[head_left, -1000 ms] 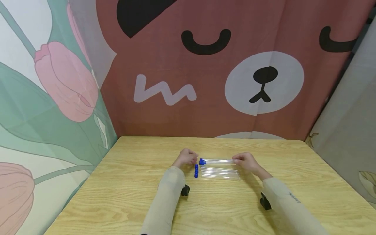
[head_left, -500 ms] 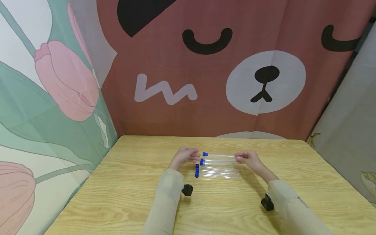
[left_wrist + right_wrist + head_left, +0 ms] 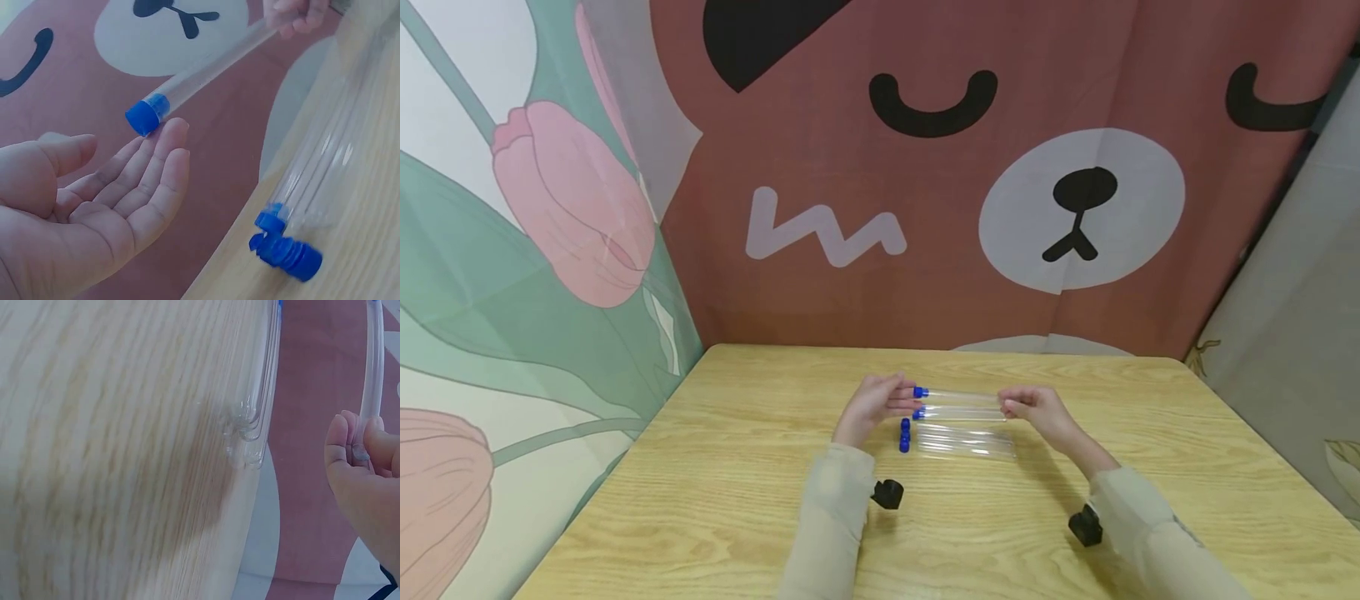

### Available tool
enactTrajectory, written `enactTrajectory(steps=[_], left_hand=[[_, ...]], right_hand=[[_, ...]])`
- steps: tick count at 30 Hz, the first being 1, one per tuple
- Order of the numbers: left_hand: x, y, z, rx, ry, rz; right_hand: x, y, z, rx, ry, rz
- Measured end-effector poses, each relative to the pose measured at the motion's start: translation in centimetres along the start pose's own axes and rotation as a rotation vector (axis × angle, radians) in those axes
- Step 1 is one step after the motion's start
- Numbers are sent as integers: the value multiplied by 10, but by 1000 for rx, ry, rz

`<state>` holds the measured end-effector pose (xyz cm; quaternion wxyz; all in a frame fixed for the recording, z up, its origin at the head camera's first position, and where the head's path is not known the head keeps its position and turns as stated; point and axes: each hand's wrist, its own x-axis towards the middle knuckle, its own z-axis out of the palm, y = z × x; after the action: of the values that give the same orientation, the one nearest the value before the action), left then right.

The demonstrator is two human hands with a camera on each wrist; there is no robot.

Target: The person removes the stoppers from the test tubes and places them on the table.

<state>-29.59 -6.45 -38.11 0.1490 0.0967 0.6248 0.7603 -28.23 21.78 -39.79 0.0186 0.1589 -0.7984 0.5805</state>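
Holding up a clear tube (image 3: 962, 397) by its far end, the right hand (image 3: 1036, 408) pinches it between thumb and fingers. The tube is above the tabletop (image 3: 760, 500), and its blue cap (image 3: 143, 119) is by the left fingertips. The left hand (image 3: 100, 206) is spread with its palm up and grips nothing. Whether it touches the cap is hard to tell.

The step in hand seems to be bringing the capped end to the left hand. The next move likely calls for those fingers to curl round the cap while the right hand keeps its pinch.

The head view shows a row of blue caps (image 3: 905, 435) beside bare tubes (image 3: 966, 440), with at least one more capped tube (image 3: 958, 413) lying behind them. The right wrist view shows the held tube's round bottom, which the head view hides behind fingers. The left wrist view shows the open palm best.
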Motion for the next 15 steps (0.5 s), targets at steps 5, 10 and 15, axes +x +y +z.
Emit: enactTrajectory(steps=[5, 10, 15], left_hand=[[0, -8, 1, -63, 20, 10], [1, -13, 5, -49, 40, 28], [2, -15, 7, -15, 74, 41]], right_hand=[[-3, -2, 1, -3, 0, -13], [-4, -6, 2, -4, 14, -5], [-4, -8, 5, -7, 9, -16]])
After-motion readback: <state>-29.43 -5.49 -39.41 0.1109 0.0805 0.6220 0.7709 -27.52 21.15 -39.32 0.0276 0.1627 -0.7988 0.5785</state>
